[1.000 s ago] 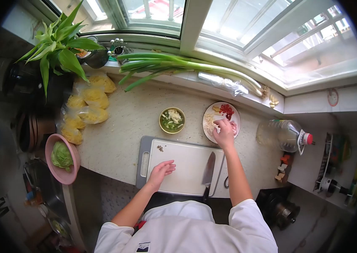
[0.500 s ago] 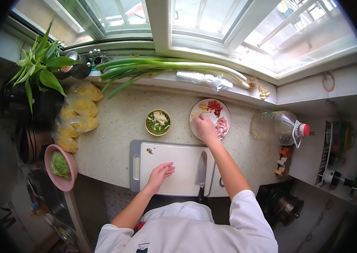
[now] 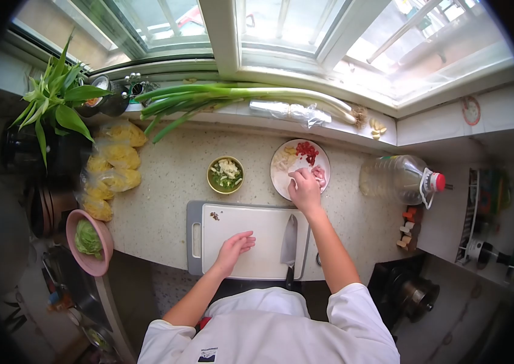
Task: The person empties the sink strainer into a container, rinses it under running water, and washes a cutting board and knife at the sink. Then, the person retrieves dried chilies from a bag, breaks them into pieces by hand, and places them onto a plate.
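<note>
My right hand [image 3: 304, 189] reaches over the front of a white plate [image 3: 281, 182], fingers curled downward; whatever they hold is hidden. Beside its fingers lie pink meat pieces [image 3: 319, 175]. Chopped red chilli [image 3: 307, 150] and pale yellowish chopped bits [image 3: 283, 159] share the plate farther back. My left hand [image 3: 236, 249] hovers over the white cutting board [image 3: 257, 221], empty, fingers stretched out. A kitchen knife [image 3: 289, 239] rests on the board's right side, its dark handle toward me. Left of the plate stands a small bowl [image 3: 226, 175] of chopped greens with pale pieces on top.
Bagged yellow food [image 3: 121, 156] lies on the left, near a pink bowl [image 3: 104, 250] with a green vegetable. Long green onions [image 3: 257, 93] and a plastic-wrapped roll [image 3: 287, 111] line the sill. At right lies a large clear bottle [image 3: 393, 179] with a red cap.
My right hand has moved from the pale bits at the plate's left down and right, closer to the meat. My left hand shifted slightly right, still outstretched.
</note>
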Motion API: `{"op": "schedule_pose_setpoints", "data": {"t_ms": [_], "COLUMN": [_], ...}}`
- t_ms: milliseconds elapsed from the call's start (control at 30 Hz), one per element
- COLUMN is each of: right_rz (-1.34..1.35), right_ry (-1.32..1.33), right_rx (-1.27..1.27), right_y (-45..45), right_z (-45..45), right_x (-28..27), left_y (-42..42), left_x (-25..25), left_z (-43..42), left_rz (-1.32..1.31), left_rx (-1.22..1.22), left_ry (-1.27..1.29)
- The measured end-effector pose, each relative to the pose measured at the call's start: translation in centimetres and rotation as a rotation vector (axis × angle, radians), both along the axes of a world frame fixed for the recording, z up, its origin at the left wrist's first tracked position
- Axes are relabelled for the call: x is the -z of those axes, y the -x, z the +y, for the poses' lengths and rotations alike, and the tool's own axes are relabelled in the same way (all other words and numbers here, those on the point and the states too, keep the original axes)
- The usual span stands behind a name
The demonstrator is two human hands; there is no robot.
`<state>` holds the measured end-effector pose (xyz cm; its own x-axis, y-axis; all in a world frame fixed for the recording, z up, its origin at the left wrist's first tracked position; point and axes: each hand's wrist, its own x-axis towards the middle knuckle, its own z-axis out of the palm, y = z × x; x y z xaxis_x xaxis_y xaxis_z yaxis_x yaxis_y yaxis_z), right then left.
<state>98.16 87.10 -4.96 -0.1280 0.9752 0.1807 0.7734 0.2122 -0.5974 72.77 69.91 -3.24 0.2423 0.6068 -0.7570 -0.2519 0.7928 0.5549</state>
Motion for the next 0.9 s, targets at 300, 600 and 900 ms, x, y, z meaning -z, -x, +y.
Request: {"op": "schedule_pose_setpoints", "data": {"t_ms": [300, 600, 900], "right_rz": [-0.185, -0.115, -0.165], "right_ry": [0.079, 0.074, 0.077], "right_rx": [-0.128, -0.097, -0.308], "right_y": [-1.1, 1.8, 0.5], "right_z": [-2.3, 2.1, 0.3], "right_x": [1.9, 4.5, 2.4], "left_y": [0.5, 1.1, 1.6], "left_x": [0.4, 0.2, 0.2], "left_z": [-0.1, -0.8, -1.1], "left_rz": [-0.009, 0.014, 0.010], "left_rx": [-0.005, -0.047, -0.066], "left_ry": [0.002, 0.022, 0.025]}}
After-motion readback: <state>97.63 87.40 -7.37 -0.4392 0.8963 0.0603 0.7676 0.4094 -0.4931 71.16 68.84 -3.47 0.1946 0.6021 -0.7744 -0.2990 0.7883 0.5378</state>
